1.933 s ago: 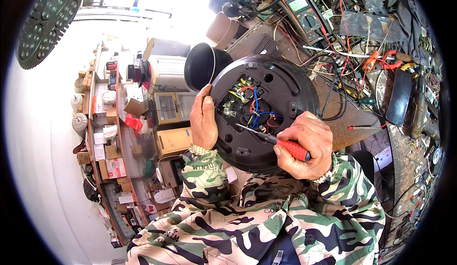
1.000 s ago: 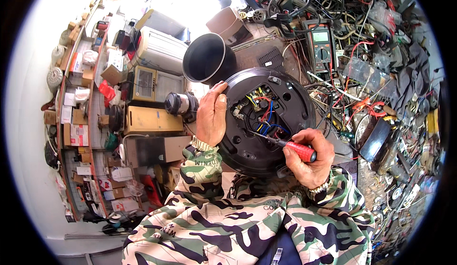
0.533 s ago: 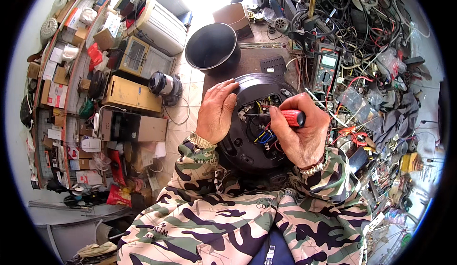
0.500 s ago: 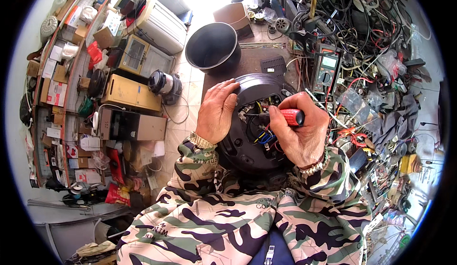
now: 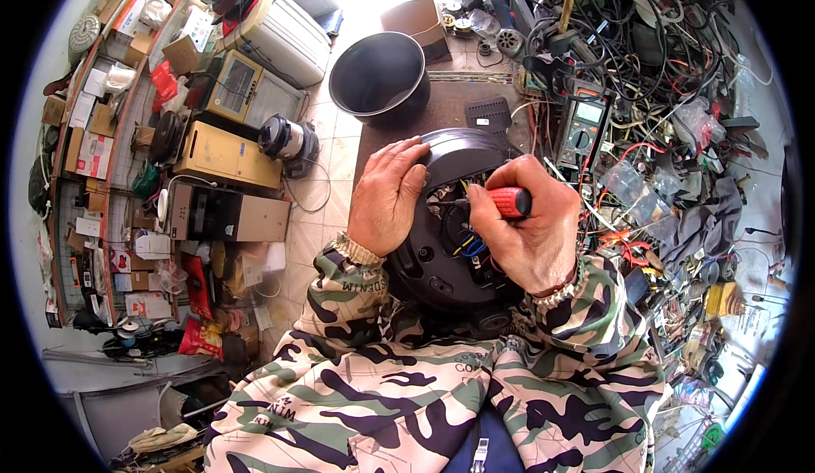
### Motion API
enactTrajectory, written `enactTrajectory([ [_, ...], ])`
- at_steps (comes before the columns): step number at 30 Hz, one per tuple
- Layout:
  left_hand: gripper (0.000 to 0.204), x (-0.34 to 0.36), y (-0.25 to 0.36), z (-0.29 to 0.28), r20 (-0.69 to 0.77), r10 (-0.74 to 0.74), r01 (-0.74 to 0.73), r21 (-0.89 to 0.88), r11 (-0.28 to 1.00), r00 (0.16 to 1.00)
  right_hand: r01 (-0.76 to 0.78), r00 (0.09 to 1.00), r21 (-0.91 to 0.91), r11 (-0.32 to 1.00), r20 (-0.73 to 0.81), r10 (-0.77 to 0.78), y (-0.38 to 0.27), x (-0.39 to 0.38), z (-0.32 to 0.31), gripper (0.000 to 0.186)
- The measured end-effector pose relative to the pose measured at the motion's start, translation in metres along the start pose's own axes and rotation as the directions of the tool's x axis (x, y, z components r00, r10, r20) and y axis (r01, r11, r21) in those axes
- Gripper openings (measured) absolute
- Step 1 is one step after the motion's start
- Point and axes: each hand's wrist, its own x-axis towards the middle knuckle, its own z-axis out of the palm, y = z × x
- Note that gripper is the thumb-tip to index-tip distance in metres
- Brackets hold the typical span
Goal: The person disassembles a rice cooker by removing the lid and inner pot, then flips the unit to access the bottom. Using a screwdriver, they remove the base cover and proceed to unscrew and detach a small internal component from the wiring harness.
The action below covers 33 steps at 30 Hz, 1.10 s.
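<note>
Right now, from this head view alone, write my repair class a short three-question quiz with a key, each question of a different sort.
1. Open question: Which hand holds the red-handled screwdriver?
2. True or false: The left hand touches the edge of the black round base.
3. Multiple choice: Which thing lies to the right of that base in the picture?
A. the open black pot
B. the multimeter
C. the yellow-fronted cabinet

Key:
1. The right hand.
2. True.
3. B.
</note>
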Motion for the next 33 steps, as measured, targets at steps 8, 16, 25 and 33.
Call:
enactTrajectory([
  [8, 0.038, 0.001, -0.007, 0.004, -0.021, 0.049, -0.05, -0.027, 0.998, 0.999, 0.433, 0.896, -0.118, 0.893, 0.161, -0.413, -0.016, 0.031, 0.001, 0.031],
  [16, 0.04, -0.004, -0.005, 0.001, 0.011, -0.028, 0.03, -0.133, 0.991, 1.0, -0.1, 0.931, 0.527, 0.844, 0.349, -0.107, -0.014, 0.039, 0.033, 0.021],
  [25, 0.037, -0.001, -0.012, 0.005, 0.033, -0.06, 0.063, -0.095, 0.993, 0.998, 0.033, 0.951, 0.576, 0.817, 0.232, -0.203, -0.01, 0.044, 0.046, 0.021],
  [33, 0.04, -0.006, -0.026, 0.015, 0.13, -0.19, 0.219, -0.274, 0.937, 0.973, 0.054, 0.834, 0.684, 0.728, 0.37, -0.409, -0.001, 0.07, 0.047, 0.035],
])
